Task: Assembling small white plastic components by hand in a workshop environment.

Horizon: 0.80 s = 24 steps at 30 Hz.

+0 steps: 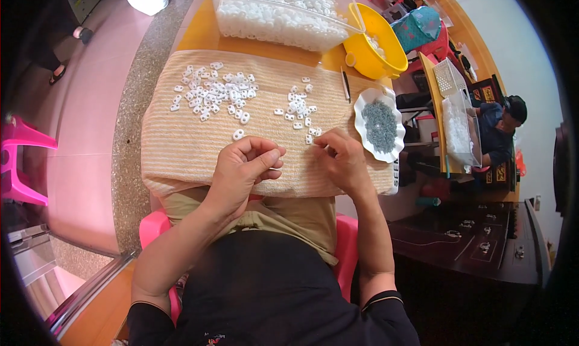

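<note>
Over the near part of the striped towel, my left hand (248,164) has thumb and fingertips pressed together in a pinch. Whatever it holds, if anything, is too small or hidden. My right hand (342,159) is closed with curled fingers, its index fingertip right beside a small white two-holed plastic piece (309,139); what lies between the fingers cannot be made out. Just ahead of the left hand sits a single white piece (239,134). Similar pieces form a larger pile (220,91) at left and a smaller cluster (297,106) ahead of my right hand.
The striped towel (187,159) covers the table. A white scalloped dish (358,114) of small grey pieces stands at right, near a black pen-like stick (345,85). Behind are a clear bin (226,26) of white pieces and a yellow basket (395,47). Another person (500,132) sits far right.
</note>
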Tool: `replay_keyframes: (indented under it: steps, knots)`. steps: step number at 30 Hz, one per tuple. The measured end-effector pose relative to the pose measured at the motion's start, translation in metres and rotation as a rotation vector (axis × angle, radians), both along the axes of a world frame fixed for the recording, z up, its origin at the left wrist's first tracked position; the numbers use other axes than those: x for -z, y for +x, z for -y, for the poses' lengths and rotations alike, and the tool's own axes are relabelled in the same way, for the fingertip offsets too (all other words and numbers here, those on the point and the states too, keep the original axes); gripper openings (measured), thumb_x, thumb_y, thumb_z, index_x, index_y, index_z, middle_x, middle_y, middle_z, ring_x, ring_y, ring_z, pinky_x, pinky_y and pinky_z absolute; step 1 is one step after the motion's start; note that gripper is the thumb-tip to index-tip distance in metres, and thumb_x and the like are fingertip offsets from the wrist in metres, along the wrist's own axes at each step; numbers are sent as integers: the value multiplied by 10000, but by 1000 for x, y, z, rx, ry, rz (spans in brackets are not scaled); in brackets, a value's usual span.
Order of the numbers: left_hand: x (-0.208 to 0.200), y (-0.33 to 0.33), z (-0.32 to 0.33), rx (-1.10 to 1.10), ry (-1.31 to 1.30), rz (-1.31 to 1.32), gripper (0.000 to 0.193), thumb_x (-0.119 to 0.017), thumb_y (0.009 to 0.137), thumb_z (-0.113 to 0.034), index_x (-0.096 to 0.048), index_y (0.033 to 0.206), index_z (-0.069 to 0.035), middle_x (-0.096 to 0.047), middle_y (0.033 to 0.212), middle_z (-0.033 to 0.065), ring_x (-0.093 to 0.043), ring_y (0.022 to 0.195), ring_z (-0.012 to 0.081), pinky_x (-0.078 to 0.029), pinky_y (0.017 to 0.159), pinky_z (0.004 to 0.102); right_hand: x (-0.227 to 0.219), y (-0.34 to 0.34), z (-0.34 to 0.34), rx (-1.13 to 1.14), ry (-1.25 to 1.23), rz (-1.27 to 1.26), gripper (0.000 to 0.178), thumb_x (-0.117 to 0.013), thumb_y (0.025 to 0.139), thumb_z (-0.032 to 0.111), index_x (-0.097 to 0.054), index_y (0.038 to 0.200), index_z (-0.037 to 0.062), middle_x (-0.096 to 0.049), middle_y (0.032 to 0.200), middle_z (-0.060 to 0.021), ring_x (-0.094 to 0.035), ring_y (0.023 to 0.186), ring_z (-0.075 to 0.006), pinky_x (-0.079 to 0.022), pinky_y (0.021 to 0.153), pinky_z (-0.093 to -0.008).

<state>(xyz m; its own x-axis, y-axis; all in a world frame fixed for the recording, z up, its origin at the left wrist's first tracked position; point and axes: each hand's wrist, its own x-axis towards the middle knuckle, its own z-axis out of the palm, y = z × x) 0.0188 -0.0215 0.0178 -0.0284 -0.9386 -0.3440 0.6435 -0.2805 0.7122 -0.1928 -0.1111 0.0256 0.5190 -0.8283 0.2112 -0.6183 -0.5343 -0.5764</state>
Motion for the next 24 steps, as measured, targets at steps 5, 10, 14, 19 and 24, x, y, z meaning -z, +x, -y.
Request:
replay_keyframes:
  steps: [5,10,14,19,24]
  knots:
    - [0,-1,0,2,-8,2,120,-644,868,-76,-603,970,-29,-659,945,69,-619,781,104,-546,694,243,0,11,-5,-66,-23,-159,134,-678,773,91,-626,872,18,-628,789,-134,-618,720,-296,-478,637,-368]
    - [0,-1,-1,0,1,-3,117,-645,866,-69,-601,966,-27,-658,943,71,-620,778,106,-547,692,243,-5,13,-5,-74,18,-220,108,-653,794,102,-614,851,19,-628,819,-141,-607,772,-342,-474,668,-402]
    - [1,1,-1,1,-11,-15,117,-648,864,-68,-602,964,-28,-659,943,72,-622,781,107,-548,693,243,-4,13,-10,-94,9,-205,94,-640,798,79,-619,867,20,-627,854,-145,-604,799,-349,-474,677,-404]
    - [-2,0,-1,3,-16,-3,129,-657,859,-72,-607,969,-25,-662,933,74,-622,780,103,-545,698,240,-1,4,-11,-84,-78,23,128,-634,808,18,-615,935,12,-613,809,-122,-615,735,-264,-479,652,-352]
    - [-3,-6,-1,17,-194,368,115,-650,855,-59,-631,954,-2,-662,885,60,-611,759,97,-526,674,246,-4,-7,-12,105,186,180,73,-624,871,23,-605,929,-17,-575,719,-24,-555,668,-67,-454,582,-225]
